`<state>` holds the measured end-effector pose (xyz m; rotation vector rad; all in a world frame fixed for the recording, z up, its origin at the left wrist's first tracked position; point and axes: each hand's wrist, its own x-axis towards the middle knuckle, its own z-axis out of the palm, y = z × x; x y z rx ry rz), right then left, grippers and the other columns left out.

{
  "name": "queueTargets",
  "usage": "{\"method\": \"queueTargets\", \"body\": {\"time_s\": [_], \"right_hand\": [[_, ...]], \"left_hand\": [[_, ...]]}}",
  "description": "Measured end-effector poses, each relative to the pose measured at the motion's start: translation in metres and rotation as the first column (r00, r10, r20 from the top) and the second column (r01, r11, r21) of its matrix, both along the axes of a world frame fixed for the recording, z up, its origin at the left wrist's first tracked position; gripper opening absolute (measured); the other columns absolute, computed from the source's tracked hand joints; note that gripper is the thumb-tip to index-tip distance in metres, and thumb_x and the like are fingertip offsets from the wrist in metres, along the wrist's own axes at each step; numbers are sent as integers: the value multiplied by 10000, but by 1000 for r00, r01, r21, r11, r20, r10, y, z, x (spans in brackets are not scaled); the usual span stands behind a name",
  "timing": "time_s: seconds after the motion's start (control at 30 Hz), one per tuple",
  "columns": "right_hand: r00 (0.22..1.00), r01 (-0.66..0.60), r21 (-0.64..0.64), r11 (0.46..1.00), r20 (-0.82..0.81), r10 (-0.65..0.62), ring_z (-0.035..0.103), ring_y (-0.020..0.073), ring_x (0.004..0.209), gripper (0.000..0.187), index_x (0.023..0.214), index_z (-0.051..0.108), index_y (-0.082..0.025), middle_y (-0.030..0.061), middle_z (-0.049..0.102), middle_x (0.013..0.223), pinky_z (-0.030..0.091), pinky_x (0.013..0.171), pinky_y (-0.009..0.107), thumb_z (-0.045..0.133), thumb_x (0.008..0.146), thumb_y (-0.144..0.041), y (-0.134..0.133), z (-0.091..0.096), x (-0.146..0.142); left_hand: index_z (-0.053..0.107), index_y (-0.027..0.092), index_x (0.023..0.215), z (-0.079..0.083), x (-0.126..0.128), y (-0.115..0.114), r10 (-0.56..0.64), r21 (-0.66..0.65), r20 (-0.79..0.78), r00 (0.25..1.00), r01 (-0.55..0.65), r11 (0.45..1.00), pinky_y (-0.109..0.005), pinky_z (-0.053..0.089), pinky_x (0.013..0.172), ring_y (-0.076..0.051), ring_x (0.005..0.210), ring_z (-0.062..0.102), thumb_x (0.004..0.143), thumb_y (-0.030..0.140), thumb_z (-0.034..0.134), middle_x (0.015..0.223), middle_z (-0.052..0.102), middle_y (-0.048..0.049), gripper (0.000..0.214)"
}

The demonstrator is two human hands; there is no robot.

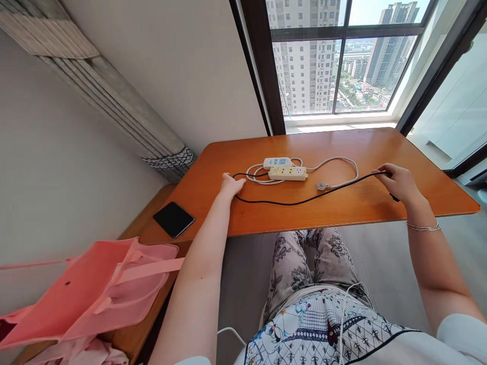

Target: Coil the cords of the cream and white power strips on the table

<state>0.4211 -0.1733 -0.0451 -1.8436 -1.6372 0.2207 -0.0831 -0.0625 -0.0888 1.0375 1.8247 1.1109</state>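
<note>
A thin black cable (300,203) lies stretched across the orange wooden table (342,213). My left hand (231,184) rests on the table at the cable's left end, its fingers closed around the cable there. My right hand (397,182) grips the cable's right end, fingers curled round it, with a dark plug tip showing below the hand. Between my hands sit two power strips: a white one (277,162) behind and a cream one (288,173) in front. Their white cord (342,167) loops to the right and ends in a plug (322,186).
A black phone (174,219) lies on a lower wooden surface at the left. A pink bag (87,291) sits at the near left. A rolled grey mat (114,96) leans along the wall. A large window (335,61) stands behind the table.
</note>
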Motion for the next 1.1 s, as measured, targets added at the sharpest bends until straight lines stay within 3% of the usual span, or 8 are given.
{"method": "queueTargets", "body": {"time_s": [0.13, 0.23, 0.3, 0.4, 0.63, 0.77, 0.9, 1.1], "right_hand": [[963, -271, 71, 960, 12, 271, 496, 149, 606, 394, 1023, 690, -199, 5, 598, 725, 374, 623, 295, 688, 787, -515, -8, 0, -41], [889, -456, 83, 886, -11, 458, 506, 152, 652, 319, 1034, 687, -212, 28, 635, 822, 391, 664, 303, 707, 779, -404, -12, 5, -76], [831, -529, 136, 838, -119, 544, 511, 159, 681, 204, 960, 687, -220, 32, 635, 820, 393, 678, 309, 660, 830, -375, -13, 9, -97], [717, -506, 283, 814, -386, 580, 517, 169, 725, 241, 881, 667, -223, 33, 611, 809, 401, 684, 312, 609, 883, -457, -9, 10, -121], [416, -324, 341, 882, -786, 457, 320, 114, 564, 342, 811, 606, -233, -38, 379, 633, 289, 517, 266, 689, 816, -564, 6, -6, -141], [218, -282, 340, 897, -888, 405, 179, 92, 494, 302, 819, 558, -246, -80, 208, 604, 204, 431, 234, 705, 814, -510, 13, -17, -146], [28, -440, 273, 855, -948, 318, 163, 68, 465, 275, 875, 555, -239, -99, 198, 602, 193, 398, 192, 756, 773, -396, 15, -22, -150], [-204, -629, 188, 754, -976, 74, 210, 65, 477, 229, 905, 622, -201, -92, 316, 590, 264, 401, 190, 768, 764, -309, 17, -31, -154]], "left_hand": [[508, 151, 1264, 13, 40, -21, 118, 250, -492, 862, 10, 968, -534, 297, 1189, -394, 1514, 248, 724, 202, 748, 1547, 368, -254, 593], [642, 177, 1035, 23, 92, -45, -290, 414, -284, 914, 390, 823, -429, 366, 1159, -309, 1346, 505, 890, 372, 617, 1304, 612, -179, 245], [676, 179, 1008, 23, 128, -66, -644, 497, -75, 761, 589, 638, -409, 440, 1085, -279, 1206, 603, 907, 527, 588, 1248, 655, -151, 372], [678, 206, 1148, 17, 168, -99, -857, 567, 10, 516, 703, 430, -396, 460, 1043, -270, 1212, 606, 851, 564, 686, 1344, 625, -144, 465], [659, 189, 1138, 9, 183, -144, -912, 559, 186, 366, 723, 405, -327, 531, 772, -198, 811, 689, 821, 700, 640, 1037, 705, -112, 602], [652, 169, 1063, 11, 180, -155, -970, 300, 87, 228, 922, 244, -240, 440, 566, -100, 544, 551, 936, 542, 576, 755, 632, -14, 401], [677, 164, 969, 15, 179, -151, -936, 360, -143, 320, 898, 252, -250, 438, 604, -122, 612, 529, 1005, 438, 459, 704, 595, -14, 352], [685, 231, 1196, 7, 175, -120, -635, 472, -618, 464, 865, 171, -342, 523, 906, -221, 1064, 626, 964, 213, 452, 1151, 583, -113, 328]]}}
